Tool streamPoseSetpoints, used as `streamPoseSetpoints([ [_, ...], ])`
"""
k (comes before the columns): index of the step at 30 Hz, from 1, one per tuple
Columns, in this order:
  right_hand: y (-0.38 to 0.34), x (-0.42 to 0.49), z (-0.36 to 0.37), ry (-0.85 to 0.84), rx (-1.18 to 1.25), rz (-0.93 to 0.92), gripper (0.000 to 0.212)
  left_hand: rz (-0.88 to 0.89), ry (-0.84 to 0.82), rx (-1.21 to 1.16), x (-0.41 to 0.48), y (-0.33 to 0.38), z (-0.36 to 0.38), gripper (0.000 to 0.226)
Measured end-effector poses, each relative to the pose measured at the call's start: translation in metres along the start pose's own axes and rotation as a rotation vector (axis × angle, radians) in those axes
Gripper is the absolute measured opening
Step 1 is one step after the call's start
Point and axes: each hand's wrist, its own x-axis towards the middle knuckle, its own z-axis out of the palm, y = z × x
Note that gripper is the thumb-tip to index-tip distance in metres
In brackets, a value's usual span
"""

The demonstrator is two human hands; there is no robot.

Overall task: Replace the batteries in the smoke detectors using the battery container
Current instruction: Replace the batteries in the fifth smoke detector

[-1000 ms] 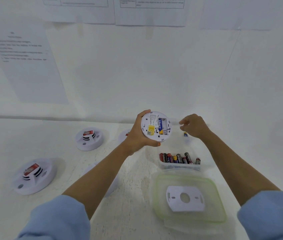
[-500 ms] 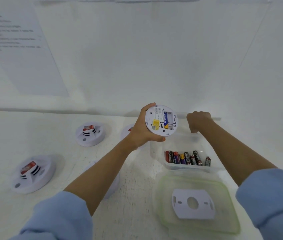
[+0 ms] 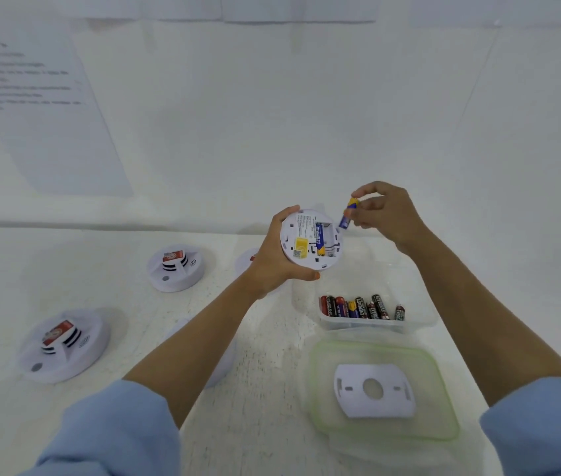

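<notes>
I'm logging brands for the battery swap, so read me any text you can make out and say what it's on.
"EVEREADY": on black batteries in the clear container.
Held smoke detector back label and yellow sticker: print too small to read.
Blue battery in the right hand: unreadable.
Wall sheet: blurred.

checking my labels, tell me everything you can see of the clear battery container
The battery container is a clear, plastic-looking rectangular tub, lid off, upright on the white table. A row of batteries, black, red and blue, leans along its near wall. Its green-rimmed lid lies just in front. Neither hand touches it.
</notes>
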Motion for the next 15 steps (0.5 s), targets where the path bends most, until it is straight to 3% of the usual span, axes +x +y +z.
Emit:
streamPoseSetpoints([
  [3,-0.012,-0.014,0.009,0.002,-0.012,-0.067,0.027,0.02,-0.003,0.003,-0.003,0.005,0.003,0.106],
  [10,-0.006,-0.031,0.022,0.044,-0.354,-0.335,0.024,0.066,-0.007,0.019,-0.011,0.017,0.007,0.105],
  [15,0.001,-0.04,0.028,0.03,-0.308,-0.28,0.032,0.088,0.03,0.011,-0.016,0.023,0.006,0.101],
])
